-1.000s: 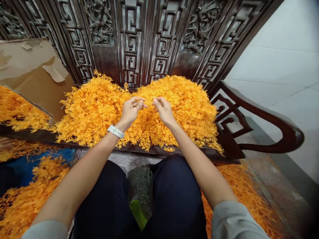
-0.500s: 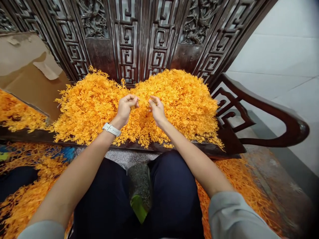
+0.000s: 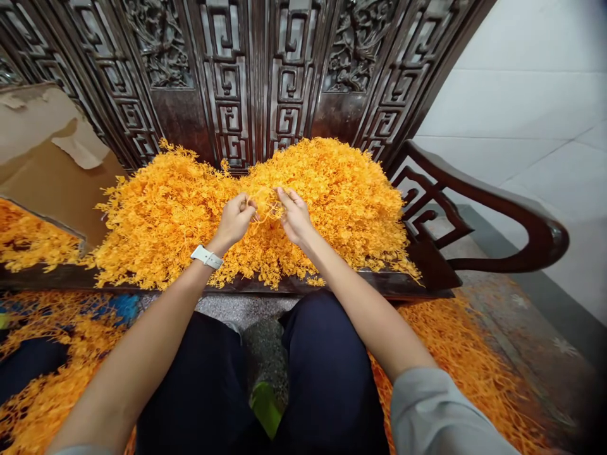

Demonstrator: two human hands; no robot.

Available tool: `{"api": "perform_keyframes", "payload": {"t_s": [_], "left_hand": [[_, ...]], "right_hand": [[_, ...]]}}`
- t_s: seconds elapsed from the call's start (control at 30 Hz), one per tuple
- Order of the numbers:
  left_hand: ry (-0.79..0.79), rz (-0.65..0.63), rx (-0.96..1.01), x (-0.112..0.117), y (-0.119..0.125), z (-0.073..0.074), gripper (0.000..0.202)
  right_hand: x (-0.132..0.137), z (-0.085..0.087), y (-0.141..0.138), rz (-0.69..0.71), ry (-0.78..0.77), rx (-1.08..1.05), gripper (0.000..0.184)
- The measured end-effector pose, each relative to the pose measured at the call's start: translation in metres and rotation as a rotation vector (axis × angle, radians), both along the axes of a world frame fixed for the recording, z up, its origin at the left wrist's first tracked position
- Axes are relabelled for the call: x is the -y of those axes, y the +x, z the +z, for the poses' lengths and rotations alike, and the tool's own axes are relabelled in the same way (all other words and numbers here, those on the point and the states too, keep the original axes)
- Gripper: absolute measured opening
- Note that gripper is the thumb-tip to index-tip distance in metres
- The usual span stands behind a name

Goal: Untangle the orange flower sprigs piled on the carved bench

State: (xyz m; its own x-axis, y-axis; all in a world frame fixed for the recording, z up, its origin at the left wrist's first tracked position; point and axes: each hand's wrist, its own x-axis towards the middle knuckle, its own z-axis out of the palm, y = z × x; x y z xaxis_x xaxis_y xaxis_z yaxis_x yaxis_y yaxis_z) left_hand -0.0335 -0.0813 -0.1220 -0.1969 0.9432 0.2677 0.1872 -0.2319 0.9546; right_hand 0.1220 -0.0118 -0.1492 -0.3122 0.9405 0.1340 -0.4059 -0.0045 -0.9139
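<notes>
Sprigs (image 3: 332,196) on bench (image 3: 429,268), cardboard (image 3: 52,170) left

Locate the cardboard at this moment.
In the head view, the cardboard stands at the left edge, beside the left end of the orange heap and in front of the carved wooden backrest.

The left hand (image 3: 233,222) had curled its fingers further in, closer to a fist. A loose, branching orange sprig (image 3: 271,210) showed between it and the right hand (image 3: 296,220), where earlier only a thin strand had been visible. The right hand's fingers had shifted, beside the sprig. The camera had swung, leaving the armrest (image 3: 552,243) further left in view.
</notes>
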Motion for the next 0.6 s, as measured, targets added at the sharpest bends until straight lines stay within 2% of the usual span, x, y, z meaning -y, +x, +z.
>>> {"api": "perform_keyframes", "payload": {"t_s": [0.03,0.13,0.23,0.33,0.43,0.53,0.6], "left_hand": [[-0.068,-0.028,0.056,0.000,0.000,-0.001,0.005],[-0.226,-0.161,0.319,0.000,0.003,0.004,0.022],[-0.201,-0.209,0.421,0.002,0.005,0.017,0.033],[-0.146,-0.144,0.401,0.003,0.002,0.024,0.048],[-0.066,0.047,0.382,-0.001,-0.003,0.020,0.062],[-0.019,0.172,0.353,-0.007,-0.007,0.010,0.067],[-0.066,0.135,0.333,-0.010,-0.005,0.004,0.063]], "right_hand": [[0.000,0.001,0.000,-0.001,0.022,-0.005,0.042],[0.004,0.005,0.000,0.024,0.167,0.040,0.027],[0.006,0.009,0.002,0.009,0.320,0.167,0.018],[0.003,0.010,0.007,-0.122,0.454,0.323,0.016],[-0.002,0.006,0.013,-0.254,0.566,0.441,0.022],[-0.003,0.004,0.017,-0.273,0.660,0.497,0.032],[0.000,0.005,0.018,-0.236,0.716,0.502,0.034]]}}
